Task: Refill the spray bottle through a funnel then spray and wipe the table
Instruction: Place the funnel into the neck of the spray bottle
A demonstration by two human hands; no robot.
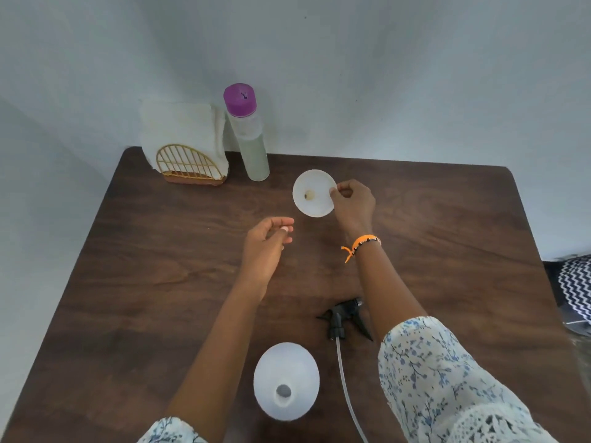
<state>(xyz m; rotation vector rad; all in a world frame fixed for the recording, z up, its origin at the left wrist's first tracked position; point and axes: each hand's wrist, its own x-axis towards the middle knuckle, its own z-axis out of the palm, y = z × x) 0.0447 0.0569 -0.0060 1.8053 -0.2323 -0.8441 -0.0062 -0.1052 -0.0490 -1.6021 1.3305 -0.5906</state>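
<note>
The right hand (351,203) pinches the rim of the white funnel (314,197) above the counter (160,266), the left hand (267,244) hovers loosely open and empty, the uncapped white spray bottle (286,380) stands near the front edge, and the purple-capped bottle (248,132) holds pale liquid.

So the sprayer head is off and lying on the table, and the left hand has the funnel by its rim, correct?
Not quite. The head view shows the right hand pinching the funnel by its rim; the left hand is empty. The sprayer head is indeed off, lying on the table.
</note>
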